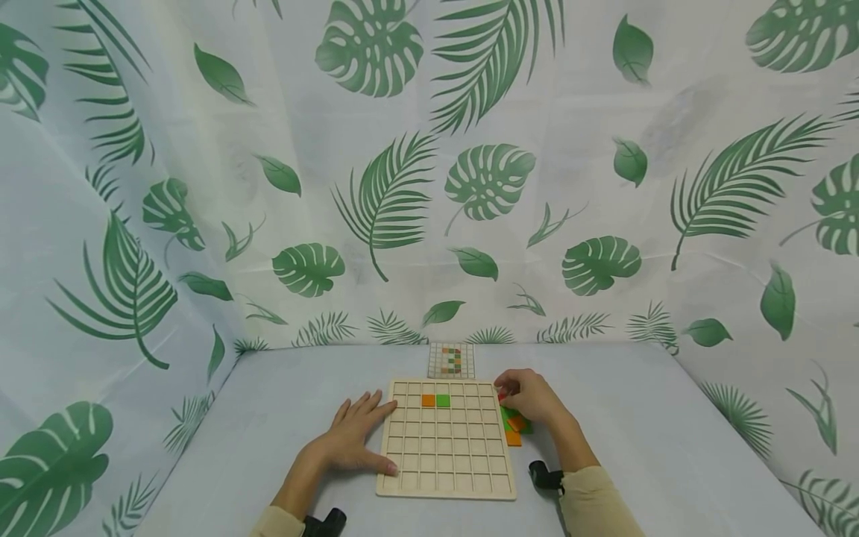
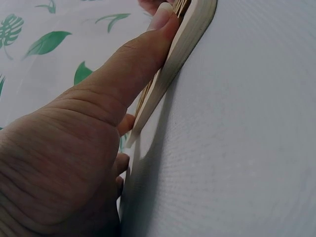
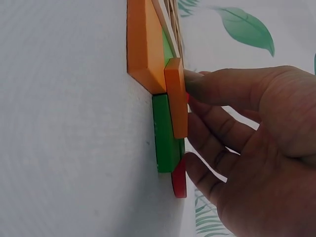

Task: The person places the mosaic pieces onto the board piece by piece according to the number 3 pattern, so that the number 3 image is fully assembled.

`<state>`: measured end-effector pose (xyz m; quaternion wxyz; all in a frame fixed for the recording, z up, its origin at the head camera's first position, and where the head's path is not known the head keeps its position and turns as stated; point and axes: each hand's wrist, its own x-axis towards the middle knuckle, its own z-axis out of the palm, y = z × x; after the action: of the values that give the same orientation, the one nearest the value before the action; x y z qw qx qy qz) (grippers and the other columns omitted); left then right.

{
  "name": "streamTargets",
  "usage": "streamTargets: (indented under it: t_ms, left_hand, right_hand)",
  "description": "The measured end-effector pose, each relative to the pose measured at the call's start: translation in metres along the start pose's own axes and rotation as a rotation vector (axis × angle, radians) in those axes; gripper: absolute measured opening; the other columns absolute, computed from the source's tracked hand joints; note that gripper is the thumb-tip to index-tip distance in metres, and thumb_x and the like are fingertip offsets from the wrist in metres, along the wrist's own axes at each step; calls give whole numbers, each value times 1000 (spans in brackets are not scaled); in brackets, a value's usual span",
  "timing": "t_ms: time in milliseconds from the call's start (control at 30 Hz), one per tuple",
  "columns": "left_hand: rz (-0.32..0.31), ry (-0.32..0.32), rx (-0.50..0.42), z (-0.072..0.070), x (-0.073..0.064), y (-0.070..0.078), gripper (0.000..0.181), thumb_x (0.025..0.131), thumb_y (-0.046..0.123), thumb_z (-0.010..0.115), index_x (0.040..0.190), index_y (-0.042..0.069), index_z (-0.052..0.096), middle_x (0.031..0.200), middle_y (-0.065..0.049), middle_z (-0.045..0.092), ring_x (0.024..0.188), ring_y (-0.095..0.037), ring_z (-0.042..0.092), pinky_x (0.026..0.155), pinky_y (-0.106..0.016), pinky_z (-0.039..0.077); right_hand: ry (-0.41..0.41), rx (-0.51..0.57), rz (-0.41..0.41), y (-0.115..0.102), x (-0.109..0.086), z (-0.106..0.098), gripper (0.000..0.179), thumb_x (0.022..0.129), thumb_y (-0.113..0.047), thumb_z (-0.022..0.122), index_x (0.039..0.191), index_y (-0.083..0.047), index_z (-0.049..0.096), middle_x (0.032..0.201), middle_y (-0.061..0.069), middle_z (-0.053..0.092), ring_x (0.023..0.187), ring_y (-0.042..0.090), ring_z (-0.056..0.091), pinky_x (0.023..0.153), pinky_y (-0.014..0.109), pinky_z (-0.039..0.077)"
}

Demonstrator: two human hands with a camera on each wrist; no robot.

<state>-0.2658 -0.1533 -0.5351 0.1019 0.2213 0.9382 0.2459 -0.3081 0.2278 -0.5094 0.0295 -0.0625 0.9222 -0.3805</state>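
Note:
A light wooden grid board (image 1: 446, 483) lies flat on the table. One orange tile (image 1: 428, 400) and one green tile (image 1: 443, 400) sit side by side in its second row from the far edge. My left hand (image 1: 349, 440) rests spread at the board's left edge, with the thumb (image 2: 133, 64) lying over the rim. Beyond the right edge, my right hand (image 1: 537, 397) pinches a red tile (image 1: 502, 394), mostly hidden by the fingers. Under that hand is a small heap with an orange tile (image 3: 176, 98), a green tile (image 3: 165, 136) and another red tile (image 3: 179, 181).
A small card (image 1: 451, 361) printed with a grid of coloured squares lies just past the board's far edge. A larger-looking orange tile (image 3: 146, 49) lies against the board's side. Leaf-patterned cloth (image 1: 490, 179) hangs behind and beside the white table (image 1: 288, 388).

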Motion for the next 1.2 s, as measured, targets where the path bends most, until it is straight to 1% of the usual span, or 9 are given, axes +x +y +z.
streamTargets:
  t_ms: [100, 333, 400, 500, 567, 633, 833, 1067, 1200]
  left_hand:
    - [-4, -5, 5, 0, 0, 0, 119, 64, 78, 83, 162, 27, 38, 174, -12, 20, 163, -37, 10, 130, -65, -1]
    - [3, 0, 1, -1, -1, 1, 119, 65, 77, 83, 162, 25, 38, 174, -15, 20, 162, -39, 11, 129, -67, 1]
    - [1, 0, -1, -1, 0, 1, 119, 65, 77, 83, 162, 25, 38, 174, -16, 20, 162, -39, 11, 129, -67, 0]
    - [4, 2, -2, 0, 1, 0, 119, 66, 77, 84, 162, 24, 38, 173, -16, 21, 162, -39, 11, 129, -67, 1]
    - [5, 3, -2, 0, 1, 0, 120, 65, 76, 84, 162, 24, 38, 173, -16, 21, 162, -39, 11, 129, -67, 1]
    - [4, 3, -1, 0, 1, 0, 120, 65, 77, 84, 162, 24, 38, 173, -16, 21, 162, -39, 11, 129, -67, 1]
    - [-2, 2, 0, 0, 2, 0, 120, 65, 77, 83, 162, 25, 38, 174, -15, 20, 163, -38, 11, 129, -66, 0]
    - [-2, 4, 0, -1, 0, 1, 119, 65, 76, 84, 162, 26, 38, 174, -15, 20, 162, -39, 11, 129, -66, 0]
    - [1, 3, -8, -1, 0, 1, 119, 65, 76, 85, 162, 25, 39, 174, -15, 20, 162, -39, 11, 129, -66, 0]
  right_hand:
    - [-3, 14, 5, -1, 0, 0, 24, 87, 5, 74, 108, -5, 74, 92, 6, 68, 84, 20, 58, 72, 31, 51]
    - [6, 30, 13, -2, 0, 1, 26, 86, 7, 74, 109, -7, 74, 92, 5, 66, 85, 21, 57, 73, 32, 51]
    - [29, 33, 1, -1, 1, 0, 26, 88, 6, 73, 110, -6, 74, 94, 6, 68, 86, 21, 59, 74, 34, 54]
    - [89, 34, -27, 0, 1, 0, 24, 90, 4, 73, 112, -5, 75, 100, 6, 73, 90, 21, 64, 81, 39, 59]
    - [132, 41, -49, 0, 2, 0, 23, 91, 2, 74, 113, -4, 75, 102, 5, 75, 93, 21, 67, 86, 42, 60]
    - [161, 47, -81, -1, 3, 0, 21, 92, 1, 74, 113, -4, 75, 103, 5, 76, 94, 20, 69, 88, 43, 60]
    - [195, 75, -140, -13, 3, 1, 18, 93, 0, 73, 111, -3, 76, 99, 6, 77, 85, 18, 68, 77, 34, 59]
    - [202, 130, -150, -22, 2, 6, 16, 94, -2, 74, 109, -3, 77, 95, 3, 78, 82, 15, 69, 75, 28, 59]
    - [211, 161, -178, -26, 3, 9, 16, 94, -2, 75, 109, -3, 77, 95, 4, 78, 83, 20, 71, 74, 27, 58]
